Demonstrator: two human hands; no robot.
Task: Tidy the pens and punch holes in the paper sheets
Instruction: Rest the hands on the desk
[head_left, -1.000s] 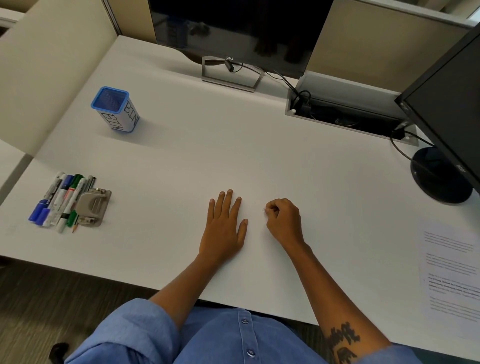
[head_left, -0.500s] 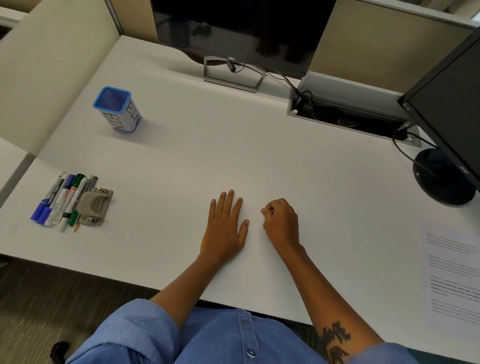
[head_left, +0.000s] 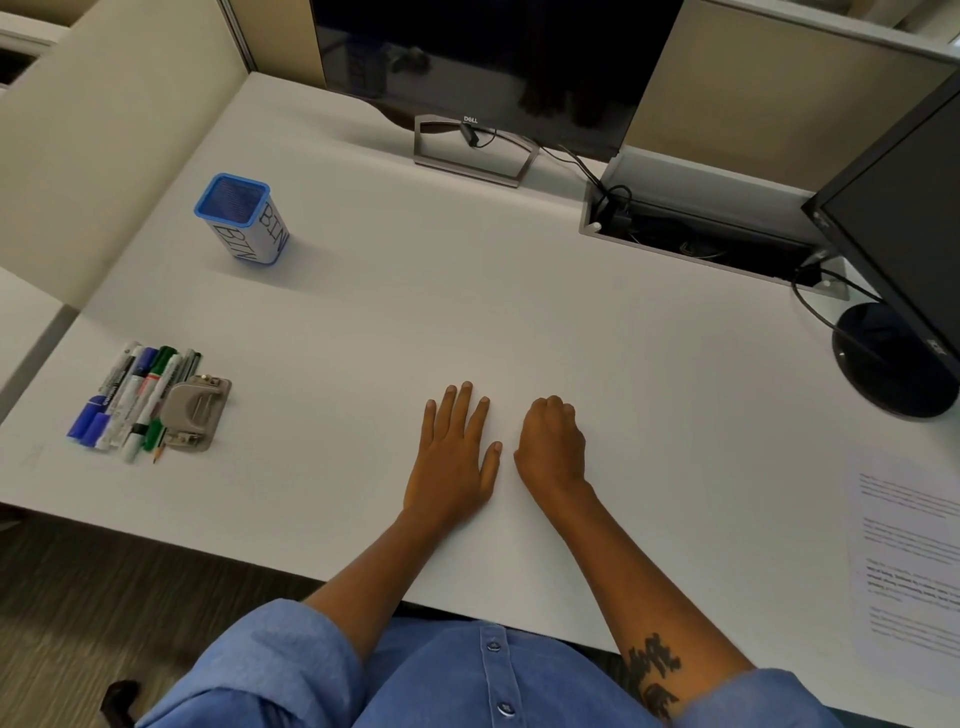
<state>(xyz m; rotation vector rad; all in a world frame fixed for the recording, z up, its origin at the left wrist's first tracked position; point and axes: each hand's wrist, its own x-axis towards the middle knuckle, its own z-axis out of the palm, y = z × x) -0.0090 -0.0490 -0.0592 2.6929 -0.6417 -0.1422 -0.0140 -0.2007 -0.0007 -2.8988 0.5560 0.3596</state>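
On the white table (head_left: 519, 322) both hands rest side by side near the front edge, close together but not touching. The left hand (head_left: 452, 457) lies flat, palm down, its fingers (head_left: 465, 402) straight and slightly spread, holding nothing. The right hand (head_left: 553, 447) sits knuckles up with its fingers curled under into a loose fist; nothing shows in its grip. Well off to the left, near the table's left edge, a row of pens (head_left: 130, 400) and markers lies packed side by side, blue caps toward the front, with a grey hole punch (head_left: 192, 413) touching the right side of the row. Farther back on the left stands a blue-rimmed holder (head_left: 241, 218) lettered "BIN", upright and apart from the pens. At the far right, near the front edge, lie printed paper sheets (head_left: 909, 561), partly cut off by the picture's edge. Two dark monitors (head_left: 478, 62) stand at the back and right.
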